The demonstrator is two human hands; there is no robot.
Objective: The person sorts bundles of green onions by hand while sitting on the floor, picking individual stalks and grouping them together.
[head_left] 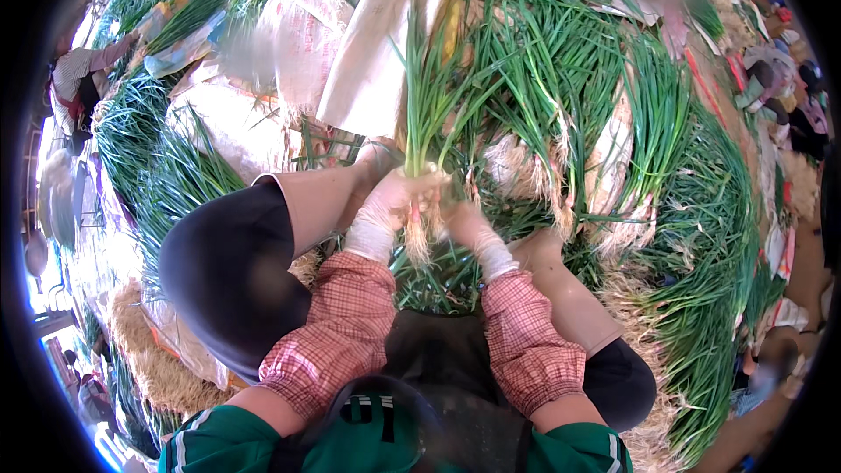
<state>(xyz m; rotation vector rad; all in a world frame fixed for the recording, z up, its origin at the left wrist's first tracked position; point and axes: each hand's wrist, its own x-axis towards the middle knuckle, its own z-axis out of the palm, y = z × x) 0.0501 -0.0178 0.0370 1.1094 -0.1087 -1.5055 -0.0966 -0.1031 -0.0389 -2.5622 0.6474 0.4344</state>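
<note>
Wrapped around the lower stems of a bunch of green onions (422, 109), my left hand (385, 200) is closed and wears a pale glove. The leaves point away from me, and the pale roots (417, 241) hang below the grip. Close beside the bunch's right side, my right hand (466, 222) has its fingers curled in and slightly blurred. What lies between those fingers is hidden. Both forearms have red checked sleeves, and the hands are between my bent knees.
Piles of green onions (561, 61) lie ahead and along the right, their roots (644, 228) toward me. White woven sacks (311, 26) lie ahead left. More onions (206, 153) are by my left knee. Another person (79, 79) is at the far left.
</note>
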